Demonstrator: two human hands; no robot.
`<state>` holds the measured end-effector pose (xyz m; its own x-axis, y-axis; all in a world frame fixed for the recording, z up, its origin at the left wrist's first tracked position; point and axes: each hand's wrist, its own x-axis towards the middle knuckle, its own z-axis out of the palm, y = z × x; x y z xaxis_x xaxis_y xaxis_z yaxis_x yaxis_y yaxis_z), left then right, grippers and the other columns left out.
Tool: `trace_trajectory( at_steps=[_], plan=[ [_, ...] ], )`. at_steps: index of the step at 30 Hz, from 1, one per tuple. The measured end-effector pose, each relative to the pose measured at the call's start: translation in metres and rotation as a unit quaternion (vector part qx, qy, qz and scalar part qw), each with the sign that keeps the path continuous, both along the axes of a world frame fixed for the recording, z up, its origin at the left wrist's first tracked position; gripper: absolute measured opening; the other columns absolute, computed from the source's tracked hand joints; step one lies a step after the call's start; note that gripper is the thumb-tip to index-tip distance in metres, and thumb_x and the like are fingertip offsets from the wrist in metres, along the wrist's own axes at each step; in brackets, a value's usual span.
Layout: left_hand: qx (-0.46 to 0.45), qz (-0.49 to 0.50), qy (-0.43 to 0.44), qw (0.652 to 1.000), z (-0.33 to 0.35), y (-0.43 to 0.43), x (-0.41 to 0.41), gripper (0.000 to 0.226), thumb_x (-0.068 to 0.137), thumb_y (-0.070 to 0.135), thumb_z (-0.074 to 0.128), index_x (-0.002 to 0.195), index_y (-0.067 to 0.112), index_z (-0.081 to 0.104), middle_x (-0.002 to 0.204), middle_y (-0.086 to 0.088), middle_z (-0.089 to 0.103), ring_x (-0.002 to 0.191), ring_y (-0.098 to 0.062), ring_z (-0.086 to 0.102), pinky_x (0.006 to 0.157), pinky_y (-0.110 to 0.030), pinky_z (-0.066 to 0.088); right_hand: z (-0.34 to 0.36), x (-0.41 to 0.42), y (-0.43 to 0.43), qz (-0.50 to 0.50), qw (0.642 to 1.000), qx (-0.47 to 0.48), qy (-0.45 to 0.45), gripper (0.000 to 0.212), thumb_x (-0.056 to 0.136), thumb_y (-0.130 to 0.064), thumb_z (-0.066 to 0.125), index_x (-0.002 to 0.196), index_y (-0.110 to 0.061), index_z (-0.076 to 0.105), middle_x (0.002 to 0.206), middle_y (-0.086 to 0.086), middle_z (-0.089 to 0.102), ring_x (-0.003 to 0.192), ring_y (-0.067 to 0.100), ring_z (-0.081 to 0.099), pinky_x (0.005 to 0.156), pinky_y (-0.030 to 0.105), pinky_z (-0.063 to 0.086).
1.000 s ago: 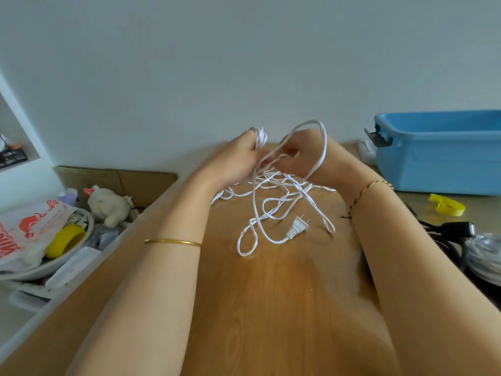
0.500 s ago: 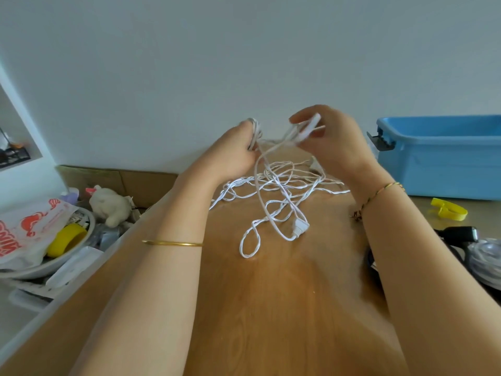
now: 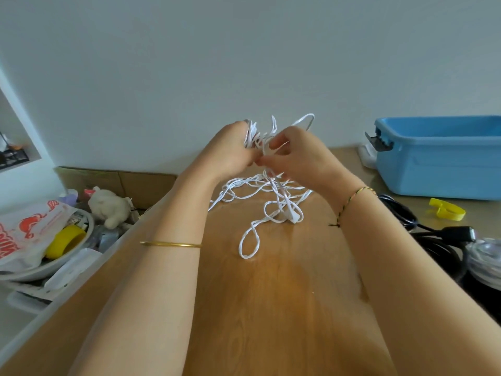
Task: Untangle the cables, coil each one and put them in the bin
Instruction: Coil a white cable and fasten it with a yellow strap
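White thin power cable (image 3: pixel 271 191) lies tangled on the wooden tabletop (image 3: pixel 271 294), its slack rising to both raised hands. Left hand (image 3: pixel 230 150) grips gathered loops, presumably as an anchor; right hand (image 3: pixel 301 156) pinches one strand, likely to work it free. Blue plastic bin (image 3: pixel 439 158) stands beyond, right.

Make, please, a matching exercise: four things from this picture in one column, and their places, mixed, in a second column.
Things
1. white cable
2. blue bin
3. yellow clip
4. cream soft toy

Places
a. left of the wooden table, among clutter
b. just in front of the bin
c. far right edge of the view
d. middle of the table, partly lifted

Pairs: 1-d, 2-c, 3-b, 4-a
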<state>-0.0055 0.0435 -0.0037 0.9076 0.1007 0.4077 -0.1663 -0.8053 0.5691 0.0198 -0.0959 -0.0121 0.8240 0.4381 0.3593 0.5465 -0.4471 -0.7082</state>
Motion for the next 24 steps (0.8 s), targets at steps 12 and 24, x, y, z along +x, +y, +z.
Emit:
trace_trajectory(
  at_steps=[12,24],
  plan=[
    [-0.028,0.05,0.005,0.998,0.004,0.017,-0.006,0.024,0.072,0.003,0.071,0.089,-0.004,0.055,0.078,-0.017,0.058,0.066,-0.028,0.054,0.064,-0.043,0.048,0.003,0.039,-0.043,-0.304,0.936,0.173,-0.05,0.024,0.088,-0.011,0.045,0.096,-0.005,0.066,0.074,0.006,0.056,0.068,0.02,0.049,0.06,0.025,0.032],
    [-0.261,-0.09,0.096,0.956,0.017,0.0,-0.022,0.015,0.086,-0.007,0.059,0.099,-0.001,0.061,0.075,-0.016,0.06,0.05,-0.009,0.049,0.052,-0.022,0.045,0.006,0.009,-0.013,0.022,0.996,0.085,0.0,0.022,0.081,-0.009,0.054,0.096,0.002,0.067,0.102,0.024,0.066,0.083,0.019,0.055,0.082,0.04,0.05]
  ],
)
